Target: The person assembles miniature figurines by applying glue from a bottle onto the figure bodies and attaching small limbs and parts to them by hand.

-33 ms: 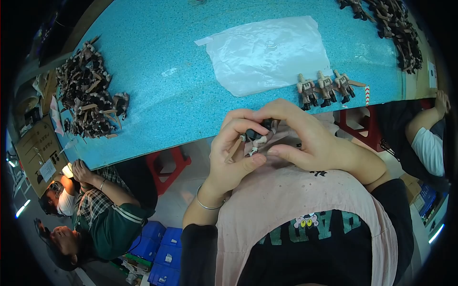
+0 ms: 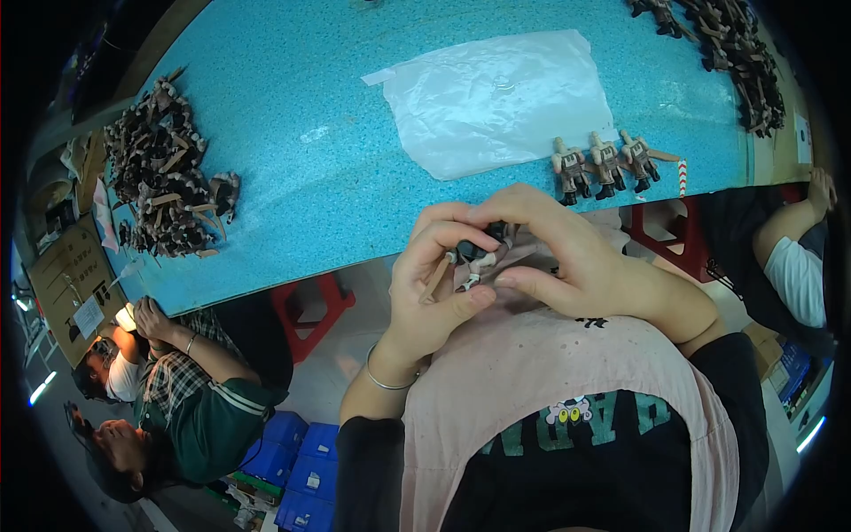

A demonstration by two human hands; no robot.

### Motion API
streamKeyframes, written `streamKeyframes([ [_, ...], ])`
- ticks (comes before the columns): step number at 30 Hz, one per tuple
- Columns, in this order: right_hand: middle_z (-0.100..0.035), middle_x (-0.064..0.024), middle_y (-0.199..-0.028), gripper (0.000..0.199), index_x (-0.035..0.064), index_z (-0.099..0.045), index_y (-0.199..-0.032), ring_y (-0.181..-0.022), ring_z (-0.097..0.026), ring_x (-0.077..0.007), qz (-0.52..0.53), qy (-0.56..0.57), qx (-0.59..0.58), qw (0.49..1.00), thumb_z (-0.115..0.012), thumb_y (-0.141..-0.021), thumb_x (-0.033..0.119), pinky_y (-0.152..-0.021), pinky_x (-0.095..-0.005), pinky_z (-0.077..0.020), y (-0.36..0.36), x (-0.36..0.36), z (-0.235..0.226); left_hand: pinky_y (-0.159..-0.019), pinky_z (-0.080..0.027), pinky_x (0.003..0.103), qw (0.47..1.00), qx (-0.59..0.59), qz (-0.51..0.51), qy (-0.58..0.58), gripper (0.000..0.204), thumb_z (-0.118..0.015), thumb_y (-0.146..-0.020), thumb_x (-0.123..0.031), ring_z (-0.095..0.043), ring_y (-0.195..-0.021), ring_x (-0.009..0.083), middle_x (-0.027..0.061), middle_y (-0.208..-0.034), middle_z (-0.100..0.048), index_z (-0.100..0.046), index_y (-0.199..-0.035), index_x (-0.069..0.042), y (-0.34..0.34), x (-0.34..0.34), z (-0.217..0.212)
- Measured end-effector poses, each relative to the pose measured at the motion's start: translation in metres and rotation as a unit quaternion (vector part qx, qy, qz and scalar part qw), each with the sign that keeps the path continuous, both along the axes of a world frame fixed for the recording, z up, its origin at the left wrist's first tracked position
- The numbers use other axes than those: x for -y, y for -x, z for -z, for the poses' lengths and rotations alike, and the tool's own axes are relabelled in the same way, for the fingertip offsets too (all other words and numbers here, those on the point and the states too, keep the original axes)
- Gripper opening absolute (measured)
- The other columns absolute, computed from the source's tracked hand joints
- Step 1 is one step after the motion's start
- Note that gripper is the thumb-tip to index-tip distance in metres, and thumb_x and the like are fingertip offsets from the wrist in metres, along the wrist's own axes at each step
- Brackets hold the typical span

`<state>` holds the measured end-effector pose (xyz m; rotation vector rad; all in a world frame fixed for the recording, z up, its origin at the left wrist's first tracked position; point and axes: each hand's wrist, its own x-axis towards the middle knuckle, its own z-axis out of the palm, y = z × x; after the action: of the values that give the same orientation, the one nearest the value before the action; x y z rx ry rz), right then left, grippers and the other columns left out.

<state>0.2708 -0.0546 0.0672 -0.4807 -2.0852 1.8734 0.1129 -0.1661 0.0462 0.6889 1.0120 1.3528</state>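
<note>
Barely shifted since the earlier frame; gripping small figure (image 2: 482, 264), centre frame, in curled fingers (image 2: 450, 234) of left hand (image 2: 424, 301) and right hand (image 2: 572, 244); near three toy figures (image 2: 605, 165).

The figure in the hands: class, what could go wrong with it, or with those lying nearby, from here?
1. The held figure appears just past the front edge of the table, so a slip of the fingers might drop it.
2. The three figures lie near that edge, beyond the right hand; a careless sweep could knock one off.
3. The fingers partly cover the held figure, so a flaw might go unnoticed.
</note>
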Motion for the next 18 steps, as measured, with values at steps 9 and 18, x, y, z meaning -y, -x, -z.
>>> streamKeyframes([
  [9,-0.05,-0.016,-0.114,0.048,0.0007,-0.043,-0.125,-0.098,-0.054,-0.0269,0.038,0.006,0.02,0.999,-0.061,-0.081,0.007,-0.085,-0.0357,-0.0452,-0.001,0.002,0.004,-0.096,-0.035,0.035,0.996,-0.084,-0.021,-0.022,0.038,-0.076,-0.074,-0.024,-0.045,-0.111,0.0231,0.01,-0.11,-0.047,-0.061,-0.1,-0.002,0.0,-0.002,0.004],
  [18,-0.058,-0.0117,-0.111,0.025,-0.0004,-0.057,-0.109,-0.098,-0.056,-0.0203,0.201,-0.225,0.023,0.953,-0.044,-0.091,0.012,-0.084,-0.0319,-0.0442,-0.034,-0.075,-0.058,-0.098,-0.034,0.035,0.988,-0.148,-0.019,-0.037,0.037,-0.076,-0.074,-0.024,-0.044,-0.113,0.0232,0.0096,-0.112,-0.047,-0.062,-0.101,-0.002,0.008,0.001,0.003],
])
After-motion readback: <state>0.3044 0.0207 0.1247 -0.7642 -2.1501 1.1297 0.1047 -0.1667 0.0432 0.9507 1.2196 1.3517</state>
